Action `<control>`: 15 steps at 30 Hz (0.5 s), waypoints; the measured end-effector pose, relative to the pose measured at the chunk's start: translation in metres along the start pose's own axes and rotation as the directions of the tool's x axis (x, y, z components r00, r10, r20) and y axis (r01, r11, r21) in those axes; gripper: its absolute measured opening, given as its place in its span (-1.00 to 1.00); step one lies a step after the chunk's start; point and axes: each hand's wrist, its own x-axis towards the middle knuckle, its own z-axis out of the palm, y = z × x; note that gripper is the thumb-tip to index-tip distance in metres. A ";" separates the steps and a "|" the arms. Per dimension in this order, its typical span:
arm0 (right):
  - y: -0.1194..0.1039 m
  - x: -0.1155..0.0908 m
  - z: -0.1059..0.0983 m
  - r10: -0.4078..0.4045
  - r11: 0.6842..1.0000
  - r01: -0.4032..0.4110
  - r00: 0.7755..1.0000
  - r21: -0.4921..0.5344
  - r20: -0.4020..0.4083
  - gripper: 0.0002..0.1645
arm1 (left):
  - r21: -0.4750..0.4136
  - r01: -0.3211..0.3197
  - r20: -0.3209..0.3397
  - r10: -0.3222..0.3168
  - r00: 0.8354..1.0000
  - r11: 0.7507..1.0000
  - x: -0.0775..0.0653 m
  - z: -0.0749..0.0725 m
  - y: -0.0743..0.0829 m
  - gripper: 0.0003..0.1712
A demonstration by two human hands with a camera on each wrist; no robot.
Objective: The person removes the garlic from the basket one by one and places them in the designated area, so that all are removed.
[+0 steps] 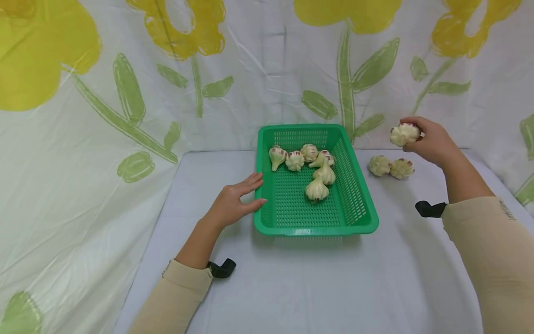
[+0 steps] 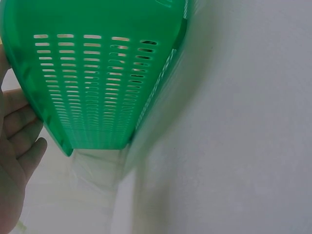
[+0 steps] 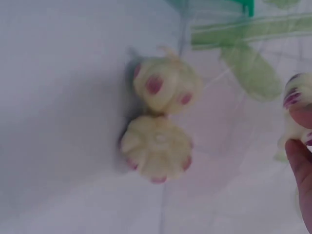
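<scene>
My right hand [image 1: 431, 141] pinches a garlic bulb [image 1: 404, 134] in the air, right of the green basket [image 1: 314, 231]. In the right wrist view, part of that hand [image 3: 303, 170] and the held bulb show at the right edge. Below it on the table, two more garlic bulbs [image 1: 379, 165] [image 3: 157, 148] lie side by side, touching. My left hand [image 1: 233, 199] rests against the basket's left rim with its fingers extended. From the left wrist view, the straight fingers [image 2: 22, 129] touch the rim. Several garlic bulbs [image 1: 316, 189] lie inside the basket, mostly toward the back and right.
The table [image 1: 300, 287] has a white cover. Behind it hangs a white curtain [image 1: 258, 60] printed with yellow flowers and green leaves. A black strap piece [image 1: 429, 209] sticks out at the right wrist, and another black piece [image 1: 223, 268] at the left.
</scene>
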 end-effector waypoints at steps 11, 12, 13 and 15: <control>0.051 -0.010 0.005 0.108 0.994 -0.108 0.993 0.013 -0.055 -0.08 | -0.005 -0.019 0.002 0.019 1.000 1.000 -0.002 0.003 -0.003 -0.33; 0.053 -0.010 0.005 0.117 0.993 -0.116 0.991 0.017 -0.062 -0.08 | -0.004 -0.024 -0.004 0.024 1.000 1.000 -0.001 0.002 -0.003 -0.33; 0.056 -0.010 0.005 0.127 0.992 -0.126 0.990 0.019 -0.069 -0.07 | -0.004 -0.027 -0.008 0.027 1.000 1.000 -0.001 0.002 -0.002 -0.33; 0.062 -0.009 0.005 0.142 0.990 -0.141 0.986 0.022 -0.084 -0.06 | 0.001 -0.033 -0.013 0.033 0.999 0.999 0.000 0.001 -0.003 -0.33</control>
